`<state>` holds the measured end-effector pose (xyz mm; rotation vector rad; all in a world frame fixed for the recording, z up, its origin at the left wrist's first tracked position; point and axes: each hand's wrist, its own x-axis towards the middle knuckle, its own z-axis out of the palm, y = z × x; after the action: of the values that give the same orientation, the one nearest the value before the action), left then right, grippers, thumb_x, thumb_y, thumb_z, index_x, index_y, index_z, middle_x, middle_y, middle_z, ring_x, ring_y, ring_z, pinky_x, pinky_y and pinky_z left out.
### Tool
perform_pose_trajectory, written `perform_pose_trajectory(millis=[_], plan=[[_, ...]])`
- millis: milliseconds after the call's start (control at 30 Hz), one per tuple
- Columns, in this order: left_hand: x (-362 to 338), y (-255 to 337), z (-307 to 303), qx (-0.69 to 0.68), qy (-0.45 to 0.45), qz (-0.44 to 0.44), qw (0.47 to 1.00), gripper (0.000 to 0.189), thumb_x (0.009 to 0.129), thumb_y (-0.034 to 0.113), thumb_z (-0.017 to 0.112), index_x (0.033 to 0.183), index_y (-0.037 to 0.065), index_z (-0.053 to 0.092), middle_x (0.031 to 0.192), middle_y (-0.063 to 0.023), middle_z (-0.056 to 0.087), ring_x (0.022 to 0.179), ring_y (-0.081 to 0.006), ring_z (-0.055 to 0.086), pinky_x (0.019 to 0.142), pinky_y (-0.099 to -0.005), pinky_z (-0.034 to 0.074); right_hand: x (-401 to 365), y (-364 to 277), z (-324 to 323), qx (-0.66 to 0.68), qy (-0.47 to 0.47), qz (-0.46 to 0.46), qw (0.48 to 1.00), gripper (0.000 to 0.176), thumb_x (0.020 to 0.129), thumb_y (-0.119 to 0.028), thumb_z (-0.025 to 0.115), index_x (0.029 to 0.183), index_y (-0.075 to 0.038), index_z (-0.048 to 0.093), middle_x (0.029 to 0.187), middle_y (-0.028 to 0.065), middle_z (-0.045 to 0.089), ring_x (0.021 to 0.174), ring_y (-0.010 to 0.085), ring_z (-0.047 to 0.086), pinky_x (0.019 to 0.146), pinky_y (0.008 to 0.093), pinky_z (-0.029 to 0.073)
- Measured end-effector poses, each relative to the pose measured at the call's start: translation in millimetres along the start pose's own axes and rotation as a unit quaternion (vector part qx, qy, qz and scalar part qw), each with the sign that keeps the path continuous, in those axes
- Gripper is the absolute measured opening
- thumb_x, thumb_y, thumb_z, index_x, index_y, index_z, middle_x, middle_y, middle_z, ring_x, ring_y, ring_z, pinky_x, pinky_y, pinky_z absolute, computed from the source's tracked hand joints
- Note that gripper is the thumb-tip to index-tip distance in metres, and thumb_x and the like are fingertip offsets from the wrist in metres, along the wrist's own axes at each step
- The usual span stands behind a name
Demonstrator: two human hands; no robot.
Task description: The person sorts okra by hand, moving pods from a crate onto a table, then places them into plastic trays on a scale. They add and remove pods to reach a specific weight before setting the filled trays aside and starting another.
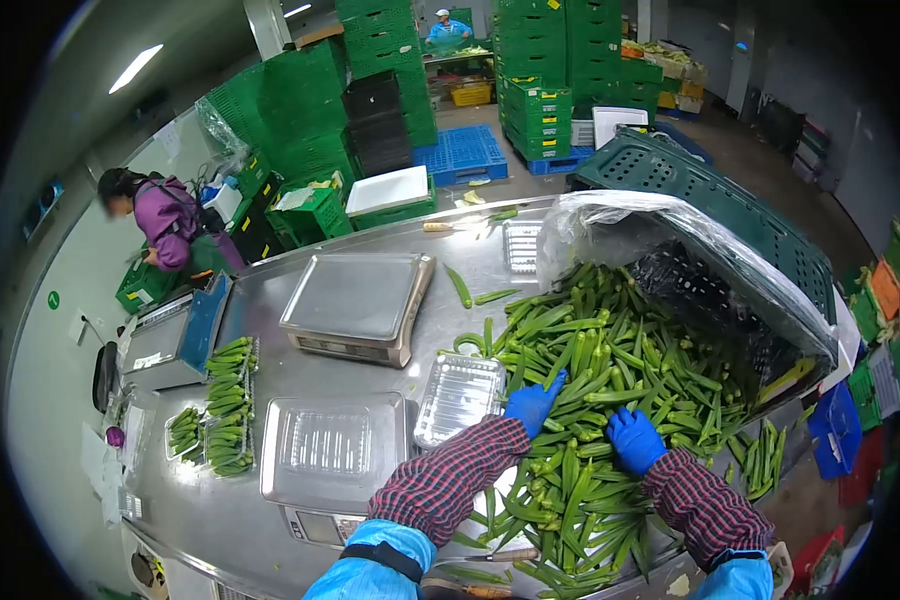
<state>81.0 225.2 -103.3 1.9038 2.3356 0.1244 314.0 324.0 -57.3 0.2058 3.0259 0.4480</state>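
A large heap of green okra point(590, 350) spills from a tipped dark crate with a clear plastic liner point(620, 215) onto the metal table. My left hand point(534, 404), in a blue glove, touches the left part of the heap, its index finger stretched out. My right hand point(634, 440), also blue-gloved, lies on the okra with its fingers curled down; what is under them is hidden. Just left of my left hand are clear plastic trays point(460, 398). Another clear tray point(325, 440) rests on a scale point(390, 412).
A second scale point(355, 300) stands farther back. Filled okra trays point(230, 410) sit at the left, near a blue-sided machine point(195, 330). One person in purple point(175, 220) is at the left; another in blue point(448, 30) is far back. Green crates point(535, 110) stand behind the table.
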Motion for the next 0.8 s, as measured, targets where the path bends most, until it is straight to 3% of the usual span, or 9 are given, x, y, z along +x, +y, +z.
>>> perform_pose_trajectory(millis=[100,267,433,500,533,567,667,733,800], plan=[[1.8,-0.5,-9.5,-0.020,-0.056,0.019,0.998,0.087,0.076,0.001,0.055,0.146,0.018,0.006,0.086,-0.0199,0.060,0.075,-0.0322,0.063,0.061,-0.0425,0.050,-1.9,2.4,-2.8,-0.006,0.038,-0.030,0.999,0.017,0.077,-0.015,0.051,0.090,-0.007,0.056,0.089,0.0100,0.056,0.097,0.0273,0.051,0.092,0.0457,0.038],[-7.7,6.4,-16.8,0.015,-0.009,0.068,0.998,0.087,0.075,0.000,0.052,0.146,0.015,0.005,0.071,-0.0152,0.061,0.063,-0.0313,0.062,0.055,-0.0425,0.049,-6.3,0.1,17.5,0.001,-0.007,-0.033,0.999,0.019,0.072,-0.019,0.054,0.089,-0.008,0.055,0.083,0.0089,0.055,0.090,0.0283,0.053,0.094,0.0484,0.035],[-66.4,-5.5,-66.4,-0.142,0.027,0.022,0.989,0.097,0.067,0.012,0.064,0.146,0.019,0.007,0.080,-0.0208,0.064,0.069,-0.0381,0.062,0.061,-0.0465,0.049,-26.0,27.6,-5.7,-0.070,-0.006,0.017,0.997,0.008,0.070,-0.016,0.055,0.077,-0.015,0.060,0.071,0.0046,0.056,0.073,0.0241,0.055,0.070,0.0424,0.039],[-99.7,-13.8,-90.3,-0.203,-0.006,-0.016,0.979,0.094,0.065,0.019,0.067,0.144,0.019,0.016,0.077,-0.0224,0.063,0.070,-0.0401,0.062,0.063,-0.0474,0.049,-44.2,36.0,-18.7,-0.011,-0.013,0.102,0.995,0.031,0.054,-0.023,0.070,0.082,-0.015,0.061,0.074,0.0057,0.056,0.075,0.0269,0.054,0.071,0.0430,0.037],[-119.2,-8.5,-122.8,-0.265,-0.090,-0.072,0.957,0.080,0.071,0.021,0.068,0.140,0.009,0.028,0.098,-0.0223,0.063,0.089,-0.0362,0.062,0.078,-0.0419,0.050,-52.9,36.1,-32.5,0.045,0.037,0.133,0.989,0.043,0.048,-0.022,0.075,0.088,-0.014,0.064,0.076,0.0069,0.058,0.075,0.0290,0.056,0.070,0.0422,0.041],[-132.6,-21.4,-100.8,-0.336,-0.052,-0.046,0.939,0.070,0.071,0.025,0.070,0.131,0.006,0.041,0.101,-0.0232,0.062,0.093,-0.0360,0.062,0.081,-0.0401,0.049,-61.6,42.0,-18.6,0.126,0.111,0.163,0.972,0.047,0.048,-0.020,0.075,0.093,-0.011,0.065,0.082,0.0102,0.062,0.078,0.0323,0.058,0.071,0.0418,0.045],[-183.5,-32.9,-36.7,-0.679,-0.002,-0.057,0.732,0.046,0.072,0.005,0.067,0.117,0.002,0.054,0.098,-0.0064,0.063,0.084,-0.0128,0.059,0.074,-0.0272,0.050,-58.8,6.3,-70.6,0.415,0.161,0.320,0.837,0.045,0.062,-0.014,0.074,0.105,-0.004,0.064,0.097,0.0154,0.066,0.082,0.0267,0.065,0.073,0.0344,0.051],[-226.0,-12.5,-61.6,-0.737,0.005,-0.118,0.666,0.044,0.076,-0.002,0.065,0.118,0.002,0.052,0.103,-0.0045,0.061,0.089,-0.0123,0.058,0.080,-0.0273,0.049,-42.6,-42.9,-104.9,0.669,0.204,0.301,0.648,0.033,0.072,-0.011,0.071,0.102,0.001,0.062,0.091,0.0061,0.066,0.077,0.0121,0.061,0.067,0.0273,0.049],[-256.9,1.6,-62.6,-0.777,0.029,-0.127,0.615,0.046,0.075,-0.004,0.067,0.117,0.003,0.050,0.099,-0.0060,0.062,0.089,-0.0133,0.059,0.077,-0.0269,0.051,-24.7,-97.5,-135.2,0.730,0.130,0.303,0.598,0.029,0.075,-0.017,0.067,0.098,-0.001,0.062,0.076,0.0005,0.061,0.063,0.0095,0.056,0.057,0.0240,0.044]])
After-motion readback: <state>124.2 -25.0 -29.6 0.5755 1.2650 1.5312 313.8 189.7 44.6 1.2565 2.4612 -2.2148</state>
